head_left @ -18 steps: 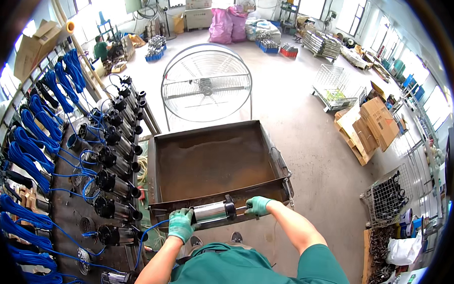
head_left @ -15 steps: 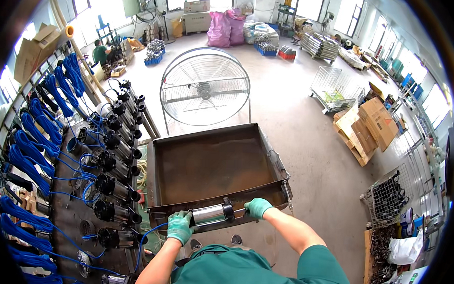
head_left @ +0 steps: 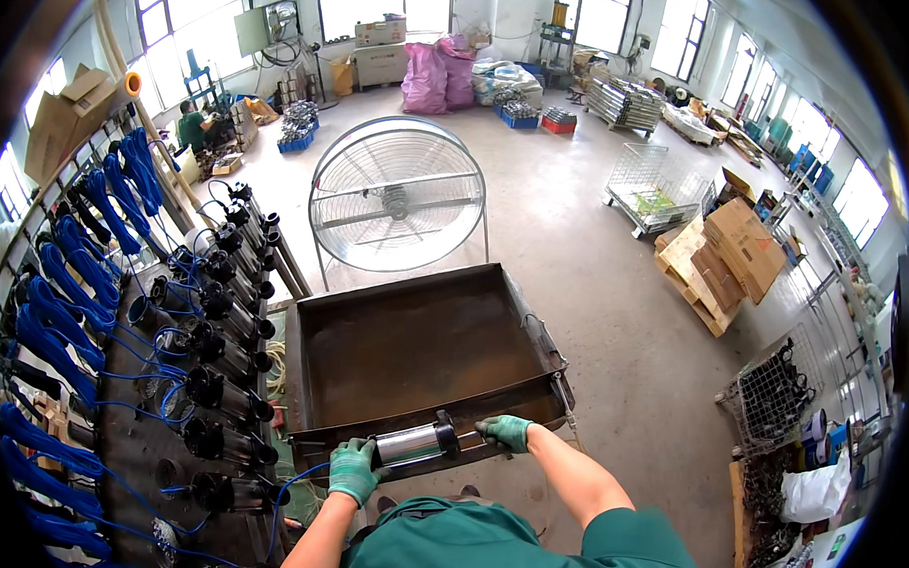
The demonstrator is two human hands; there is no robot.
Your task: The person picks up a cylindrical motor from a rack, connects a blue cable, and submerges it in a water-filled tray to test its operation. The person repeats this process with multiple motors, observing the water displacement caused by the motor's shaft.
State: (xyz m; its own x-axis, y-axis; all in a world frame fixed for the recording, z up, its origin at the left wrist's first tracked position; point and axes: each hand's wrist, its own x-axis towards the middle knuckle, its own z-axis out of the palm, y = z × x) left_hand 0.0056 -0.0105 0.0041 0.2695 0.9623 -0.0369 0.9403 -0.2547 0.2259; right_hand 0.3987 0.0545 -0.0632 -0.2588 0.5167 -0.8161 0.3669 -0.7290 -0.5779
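The left hand (head_left: 352,470), in a green glove, has its fingers closed on the left end of a shiny silver tube (head_left: 407,447), and it hides that end. The tube lies on its side at the near edge of a big dark metal tank (head_left: 298,369), with a fat black cap (head_left: 447,436) at its right end. A thin rod (head_left: 470,440) sticks out of the cap toward the right hand (head_left: 505,432), which wears a green glove too. I cannot tell if those fingers grip the rod or just touch it. A blue cord (head_left: 306,474) runs up to the left hand, and where it goes from there is covered. The tank looks brown and murky inside, so I cannot make out its bottom. The green shirt (head_left: 505,551) hides most of the shoes (head_left: 470,491). The lower edge cuts off the dark table (head_left: 132,478) on the left
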